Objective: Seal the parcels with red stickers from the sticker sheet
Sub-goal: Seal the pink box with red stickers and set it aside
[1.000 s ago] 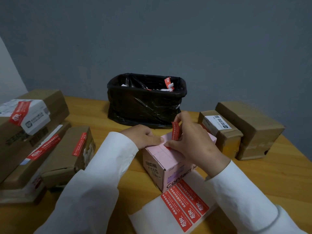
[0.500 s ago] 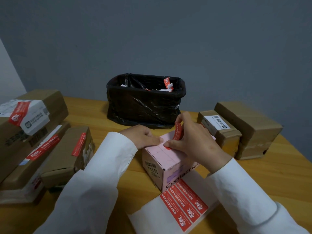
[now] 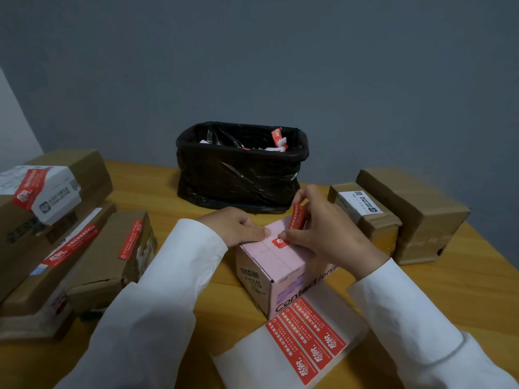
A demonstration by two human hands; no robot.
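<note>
Red sticker going onto the pink box.

The pink box (image 3: 276, 265) stands on the table (image 3: 449, 290), near its front edge, between the two hands. The right hand (image 3: 323, 234) pinches a red sticker (image 3: 295, 223): the thumb presses its near end onto the box top, while the fingers hold the far end raised off the surface. The left hand (image 3: 236, 227) lies loosely curled on the box's left top edge, fingertips flat on the lid, gripping nothing. The sticker sheet (image 3: 280, 357) lies just in front of the box with three red stickers on it. Stickered brown parcels (image 3: 84, 248) are stacked at left, two plain brown boxes (image 3: 398, 214) sit at right, and a black-lined bin (image 3: 241, 169) stands behind.
</note>
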